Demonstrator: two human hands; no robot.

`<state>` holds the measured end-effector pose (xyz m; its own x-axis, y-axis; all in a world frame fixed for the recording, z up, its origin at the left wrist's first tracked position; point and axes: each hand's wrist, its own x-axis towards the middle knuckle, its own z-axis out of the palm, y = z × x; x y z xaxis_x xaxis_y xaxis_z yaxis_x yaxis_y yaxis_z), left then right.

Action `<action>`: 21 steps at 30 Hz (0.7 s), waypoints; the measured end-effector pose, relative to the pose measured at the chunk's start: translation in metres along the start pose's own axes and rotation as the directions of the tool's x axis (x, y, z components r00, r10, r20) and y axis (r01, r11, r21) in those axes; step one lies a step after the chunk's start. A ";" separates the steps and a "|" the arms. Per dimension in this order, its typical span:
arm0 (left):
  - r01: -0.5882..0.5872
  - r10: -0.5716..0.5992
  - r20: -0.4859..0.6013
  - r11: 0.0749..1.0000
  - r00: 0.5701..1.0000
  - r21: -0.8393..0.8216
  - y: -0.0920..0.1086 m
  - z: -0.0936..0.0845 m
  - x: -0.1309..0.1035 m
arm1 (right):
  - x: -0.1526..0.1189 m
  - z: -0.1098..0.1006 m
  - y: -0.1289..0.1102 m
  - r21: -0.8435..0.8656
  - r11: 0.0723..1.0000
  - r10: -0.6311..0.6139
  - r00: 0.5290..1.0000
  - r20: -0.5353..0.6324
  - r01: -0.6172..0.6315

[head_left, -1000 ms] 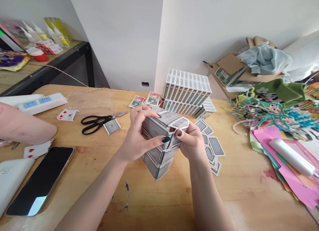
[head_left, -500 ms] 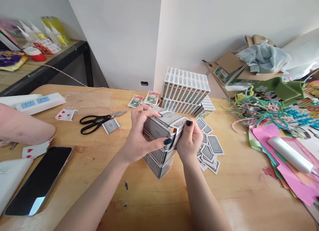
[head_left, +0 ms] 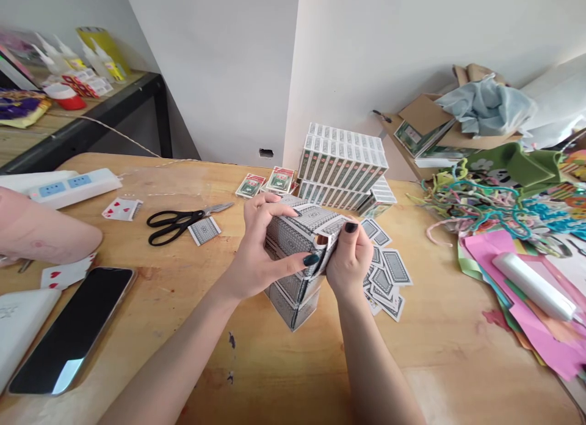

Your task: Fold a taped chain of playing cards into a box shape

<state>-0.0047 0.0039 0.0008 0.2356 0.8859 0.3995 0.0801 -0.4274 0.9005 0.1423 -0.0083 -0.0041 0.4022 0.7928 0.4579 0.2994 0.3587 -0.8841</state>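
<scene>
A box-shaped structure built of playing cards (head_left: 293, 242), their grey patterned backs outward, stands on the table in front of me. My left hand (head_left: 263, 248) grips it from the left, fingers over the top and thumb against the near corner. At its right end my right hand (head_left: 350, 254) is closed, thumb pressed on the edge; its other fingers are mostly hidden. A small gap shows at the top corner between my hands. Loose playing cards (head_left: 384, 281) lie face down just right of my right hand. Left of the structure are black-handled scissors (head_left: 176, 223) and a single card (head_left: 204, 231).
Stacked card packs (head_left: 343, 162) stand behind the structure, with red-green packs (head_left: 280, 179) beside them. A phone (head_left: 73, 330), a power strip (head_left: 77, 187) and another person's arm (head_left: 46, 226) are at left. Coloured paper (head_left: 526, 303), a white glue gun-like tool (head_left: 533, 284) and yarn (head_left: 499, 199) lie right.
Almost nothing differs. The view has shifted very slightly, and both hands keep their hold on the card structure.
</scene>
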 end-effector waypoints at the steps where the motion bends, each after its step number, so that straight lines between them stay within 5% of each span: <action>1: -0.002 0.002 -0.002 1.000 1.000 0.006 0.000 0.000 0.000 | 0.000 0.000 0.000 0.005 1.000 0.004 1.000 0.002 -0.004; 7: -0.020 0.020 -0.008 0.999 1.000 0.040 0.000 0.001 -0.002 | 0.001 -0.001 0.003 0.010 1.000 0.020 1.000 0.008 -0.020; 16: -0.213 0.220 0.007 0.938 0.975 0.275 0.019 -0.004 -0.006 | 0.010 -0.010 -0.002 0.028 0.999 0.028 0.994 0.104 -0.031; 21: -0.185 0.278 -0.161 0.883 0.947 0.432 0.028 -0.002 -0.005 | 0.007 -0.009 -0.026 0.050 0.992 0.110 0.983 0.149 -0.119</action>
<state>-0.0059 -0.0118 0.0245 0.0894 0.7495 0.6560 0.4456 -0.6191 0.6466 0.1452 -0.0169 0.0232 0.2995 0.8919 0.3388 0.2061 0.2863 -0.9357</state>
